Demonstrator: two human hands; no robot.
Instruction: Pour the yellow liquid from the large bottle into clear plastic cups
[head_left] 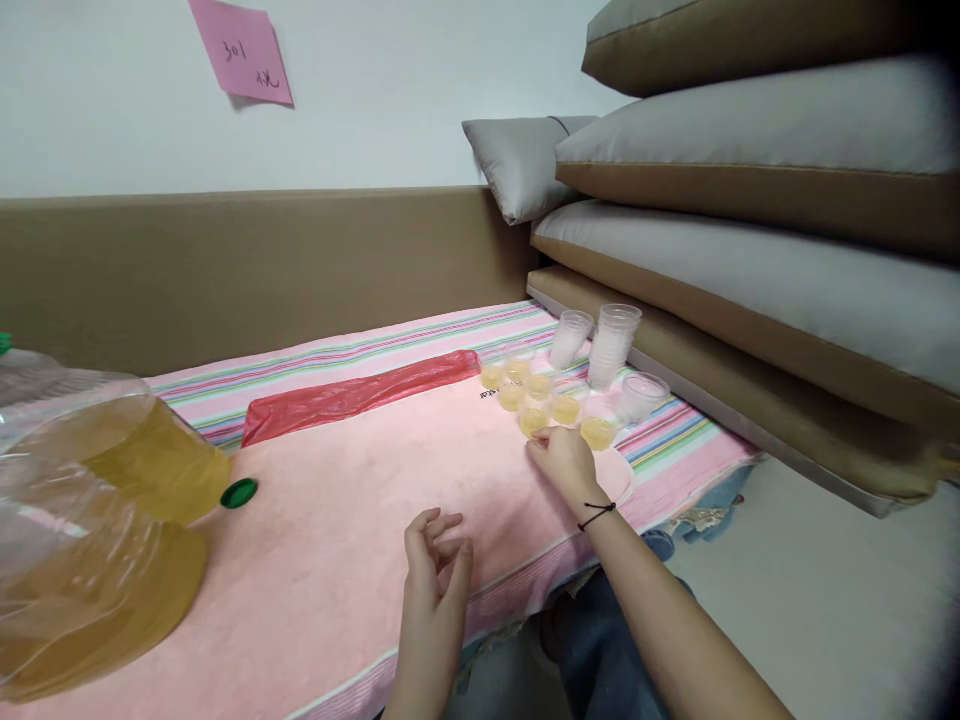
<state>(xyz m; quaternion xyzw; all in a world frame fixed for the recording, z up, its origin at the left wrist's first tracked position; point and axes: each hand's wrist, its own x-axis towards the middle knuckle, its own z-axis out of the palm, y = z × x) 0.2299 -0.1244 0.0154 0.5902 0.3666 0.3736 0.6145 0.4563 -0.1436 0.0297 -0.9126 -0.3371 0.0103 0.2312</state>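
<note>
My right hand point(566, 462) reaches to the front of a group of clear plastic cups. Its fingers are closed at the near side of a cup point(533, 419) of pale yellow liquid; they partly hide its lower part. Several other cups point(565, 407) with the same yellow liquid stand close together behind and beside it. My left hand point(435, 565) hovers over the pink towel point(337, 520), fingers loosely bent and apart, holding nothing.
Two large clear jugs point(142, 575) of yellow liquid stand at the left, near a green cap point(239, 492). A flattened red plastic bag point(360, 396) lies behind the towel. Stacked clear cups point(613, 345) stand at the back right, beside piled cushions point(750, 240).
</note>
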